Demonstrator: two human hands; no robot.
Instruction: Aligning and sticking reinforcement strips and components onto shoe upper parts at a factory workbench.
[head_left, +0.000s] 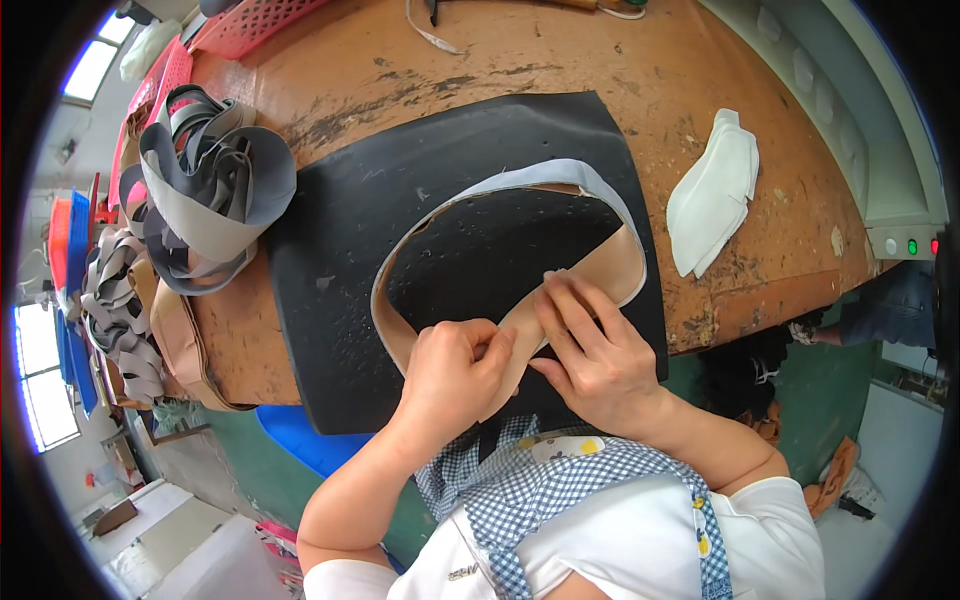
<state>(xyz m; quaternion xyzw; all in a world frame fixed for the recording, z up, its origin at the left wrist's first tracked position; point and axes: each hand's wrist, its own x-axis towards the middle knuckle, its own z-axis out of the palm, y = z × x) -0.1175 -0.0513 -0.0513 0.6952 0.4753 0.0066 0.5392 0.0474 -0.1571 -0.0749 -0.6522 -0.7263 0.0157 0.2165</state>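
Observation:
A long strip [612,258], tan on one face and pale grey on the other, curves into a loop over a black mat [330,330]. My left hand [455,370] is closed on the loop's near side, thumb and curled fingers pinching the strip. Just to its right, my right hand [597,352] grips the same strip, with fingers on its tan face and the thumb underneath. The loop's far side arches up over the mat, its edge turned toward me. What lies under my fingers is hidden.
Grey strips [215,190] lie heaped at the left of the worn wooden table [480,60]. Tan bands [178,345] hang by its left edge. A stack of white cut pieces [715,195] lies at right, near a machine with lit buttons [912,246]. Pink baskets [250,25] stand far left.

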